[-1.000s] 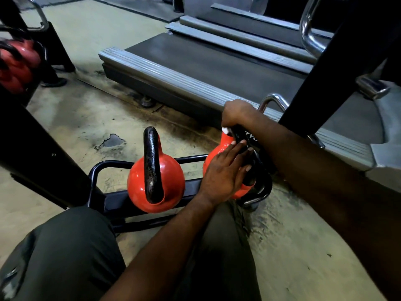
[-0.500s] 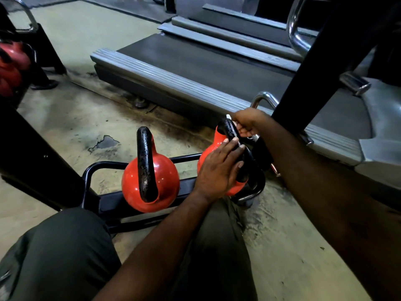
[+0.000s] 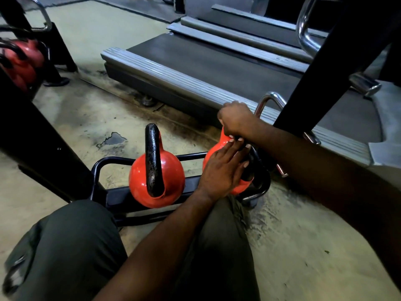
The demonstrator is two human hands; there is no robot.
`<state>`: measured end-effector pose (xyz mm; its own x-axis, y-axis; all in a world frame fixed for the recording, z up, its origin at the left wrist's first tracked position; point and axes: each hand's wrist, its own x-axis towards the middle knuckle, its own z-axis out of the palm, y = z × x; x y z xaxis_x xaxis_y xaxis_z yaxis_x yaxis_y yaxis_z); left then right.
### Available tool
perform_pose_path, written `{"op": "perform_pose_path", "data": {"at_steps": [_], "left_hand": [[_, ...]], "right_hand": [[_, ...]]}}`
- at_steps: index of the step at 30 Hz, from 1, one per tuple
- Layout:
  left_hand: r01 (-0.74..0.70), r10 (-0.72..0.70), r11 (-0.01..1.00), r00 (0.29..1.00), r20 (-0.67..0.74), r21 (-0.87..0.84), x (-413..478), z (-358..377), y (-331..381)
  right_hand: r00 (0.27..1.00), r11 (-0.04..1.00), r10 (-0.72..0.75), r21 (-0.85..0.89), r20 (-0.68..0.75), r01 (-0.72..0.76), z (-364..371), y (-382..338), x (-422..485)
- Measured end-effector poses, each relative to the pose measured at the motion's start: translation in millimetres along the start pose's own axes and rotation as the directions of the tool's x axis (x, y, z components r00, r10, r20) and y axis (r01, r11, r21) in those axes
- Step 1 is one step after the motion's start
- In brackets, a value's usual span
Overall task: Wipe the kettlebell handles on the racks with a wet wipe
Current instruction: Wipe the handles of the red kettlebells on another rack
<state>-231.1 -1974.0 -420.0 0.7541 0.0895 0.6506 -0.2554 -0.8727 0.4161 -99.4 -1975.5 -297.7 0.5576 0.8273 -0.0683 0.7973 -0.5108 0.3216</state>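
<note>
Underfoot: stained concrete floor (image 3: 86, 118); treadmill (image 3: 195, 61) behind low kettlebell rack (image 3: 118, 197).

The person wears dark grey-green trousers (image 3: 71, 246), plain and matte, creased over both knees. The left forearm (image 3: 165, 231) and right forearm (image 3: 314, 161) are bare up to the frame's edge. Short, pale nails (image 3: 246, 164) show on the left grip (image 3: 219, 170).

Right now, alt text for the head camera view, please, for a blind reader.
A person's left hand rests flat on the right kettlebell of two red ones on a black rack, while the right hand curls around the top of its handle. A treadmill stands behind.
</note>
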Motion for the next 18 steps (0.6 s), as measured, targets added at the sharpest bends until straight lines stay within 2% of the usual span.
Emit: {"op": "perform_pose_path", "data": {"at_steps": [3, 4, 5, 6, 7, 8, 9, 10, 11, 13, 14, 16, 18], "left_hand": [[0.005, -0.005, 1.0, 1.0, -0.021, 0.013, -0.6, -5.3, -3.2], [0.014, -0.013, 1.0, 1.0, -0.029, 0.02, -1.8, -7.1, -4.9], [0.019, -0.019, 1.0, 0.999, -0.033, 0.023, -2.6, -8.2, -6.0], [0.022, -0.021, 0.999, 0.999, -0.036, 0.024, -2.8, -8.4, -6.7], [0.021, -0.02, 0.999, 0.999, -0.036, 0.027, -2.2, -7.8, -6.8], [0.019, -0.018, 0.999, 0.999, -0.034, 0.027, -1.1, -6.7, -6.2], [0.018, -0.017, 0.999, 0.999, -0.028, 0.029, 0.2, -5.6, -5.9], [0.019, -0.018, 0.999, 1.0, -0.022, 0.031, 0.8, -5.2, -5.2], [0.023, -0.023, 0.999, 1.0, -0.022, 0.035, 0.0, -5.1, -4.1], [0.039, -0.037, 0.998, 0.999, -0.028, 0.04, -6.2, -6.5, 0.1], [0.04, -0.039, 0.998, 0.999, -0.032, 0.04, -10.6, -7.9, 2.8], [0.006, -0.005, 1.0, 0.999, -0.035, 0.027, -17.4, -10.3, 8.9], [-0.054, 0.054, 0.999, 0.998, -0.028, 0.009, -18.6, -12.8, 12.1]], "right_hand": [[0.996, 0.947, 0.057, 0.319, -0.071, -0.031, 3.7, 21.8, -17.2], [0.989, 0.886, 0.124, 0.457, -0.085, -0.072, 9.5, 30.0, -22.3], [0.977, 0.777, 0.201, 0.619, -0.071, -0.115, 14.2, 36.1, -28.2], [0.959, 0.582, 0.283, 0.793, 0.011, -0.181, 20.0, 40.6, -32.6], [0.937, 0.275, 0.313, 0.929, 0.156, -0.247, 24.7, 41.3, -36.5], [0.906, -0.053, 0.284, 0.948, 0.315, -0.313, 31.0, 42.1, -37.1], [0.874, -0.3, 0.227, 0.885, 0.429, -0.357, 36.6, 43.1, -36.7], [0.846, -0.453, 0.174, 0.804, 0.503, -0.385, 44.1, 44.2, -35.8], [0.827, -0.563, 0.131, 0.728, 0.546, -0.391, 52.0, 43.7, -35.6], [0.824, -0.672, 0.08, 0.641, 0.561, -0.371, 66.5, 39.7, -42.6], [0.826, -0.687, 0.067, 0.627, 0.559, -0.368, 70.7, 36.4, -50.3], [0.829, -0.662, 0.065, 0.645, 0.555, -0.38, 68.8, 33.7, -70.7], [0.847, -0.564, 0.155, 0.749, 0.508, -0.346, 55.7, 35.2, -80.8]]}}
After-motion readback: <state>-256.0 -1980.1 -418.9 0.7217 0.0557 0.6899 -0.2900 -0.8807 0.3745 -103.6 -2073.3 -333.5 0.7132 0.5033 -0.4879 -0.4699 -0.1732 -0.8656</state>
